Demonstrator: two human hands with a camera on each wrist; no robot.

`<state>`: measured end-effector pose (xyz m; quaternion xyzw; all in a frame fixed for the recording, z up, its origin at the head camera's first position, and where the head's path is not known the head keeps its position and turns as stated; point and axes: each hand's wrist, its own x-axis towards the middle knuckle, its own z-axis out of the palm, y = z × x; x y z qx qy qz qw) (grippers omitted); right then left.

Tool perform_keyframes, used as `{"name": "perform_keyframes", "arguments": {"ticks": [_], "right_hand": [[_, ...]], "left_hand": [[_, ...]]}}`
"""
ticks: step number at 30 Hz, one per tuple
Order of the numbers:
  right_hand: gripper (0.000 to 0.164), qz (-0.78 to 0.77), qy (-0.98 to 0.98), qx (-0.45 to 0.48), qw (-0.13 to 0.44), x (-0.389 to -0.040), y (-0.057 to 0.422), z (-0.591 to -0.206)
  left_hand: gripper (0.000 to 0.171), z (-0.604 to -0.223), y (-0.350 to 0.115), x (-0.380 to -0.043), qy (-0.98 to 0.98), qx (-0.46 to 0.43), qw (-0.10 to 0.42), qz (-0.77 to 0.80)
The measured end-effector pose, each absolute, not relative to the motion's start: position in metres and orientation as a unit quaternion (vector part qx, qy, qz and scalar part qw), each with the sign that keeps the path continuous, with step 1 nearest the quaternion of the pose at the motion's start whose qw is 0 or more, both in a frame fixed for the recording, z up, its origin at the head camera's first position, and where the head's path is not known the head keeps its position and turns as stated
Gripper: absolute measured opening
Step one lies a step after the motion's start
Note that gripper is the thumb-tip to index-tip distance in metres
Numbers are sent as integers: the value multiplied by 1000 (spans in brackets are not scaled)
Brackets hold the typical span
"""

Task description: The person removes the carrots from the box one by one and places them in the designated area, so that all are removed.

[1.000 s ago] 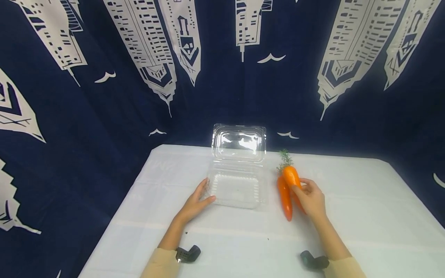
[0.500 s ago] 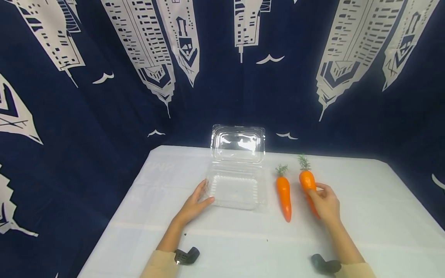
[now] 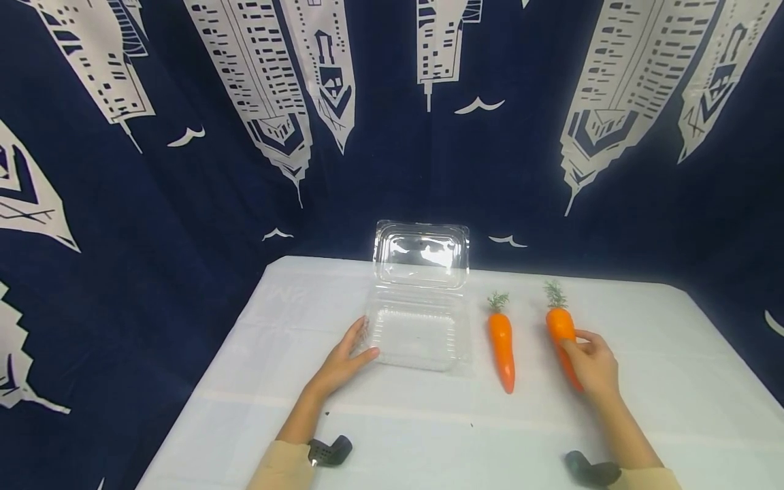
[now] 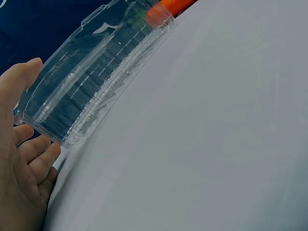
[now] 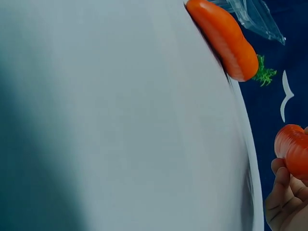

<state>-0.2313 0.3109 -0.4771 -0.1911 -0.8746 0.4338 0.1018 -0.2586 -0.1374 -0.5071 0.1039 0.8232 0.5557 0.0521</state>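
A clear plastic clamshell container [image 3: 413, 338] stands with its lid [image 3: 422, 255] raised at the back. My left hand [image 3: 344, 361] grips its left side, thumb at the near corner; the left wrist view shows the thumb and bent fingers [image 4: 39, 151] on either side of the container's [image 4: 86, 86] end. An orange carrot with a green top [image 3: 502, 347] lies right of the container. Farther right, my right hand [image 3: 594, 364] pinches a second carrot [image 3: 560, 325] between thumb and fingers, its leafy top pointing away. In the right wrist view, that held carrot [image 5: 293, 150] is partly cut off.
The table has a white cover [image 3: 429, 442], and a dark blue curtain [image 3: 429, 177] with white building prints hangs behind its far edge. A dark device is worn on each wrist. Small dark specks lie on the cover near the front.
My right hand has carried its carrot to the right, away from the other carrot, which it overlapped a second ago. The left hand and the container have stayed in place.
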Motion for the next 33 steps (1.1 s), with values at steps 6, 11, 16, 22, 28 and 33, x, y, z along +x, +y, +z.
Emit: {"name": "perform_keyframes", "arguments": {"ticks": [6,11,16,22,28,33], "right_hand": [[61,441,-869,-208,85,-233,318,-481],[61,441,-867,-216,85,-234,322,-484],[59,426,-878,-198,91,-234,322,-485],[58,402,-893,-184,89,-231,321,-489],[59,386,-901,-182,74,-230,321,-492],[61,381,-905,-179,66,-231,320,-491]], "left_hand": [[79,-505,-136,-260,825,103,54,553],[80,-503,-136,-263,825,107,50,552],[80,-503,-138,-263,826,102,48,552],[80,-505,-138,-262,825,100,52,553],[79,-506,-136,-258,826,96,53,553],[79,-506,-136,-257,825,100,47,554]]}}
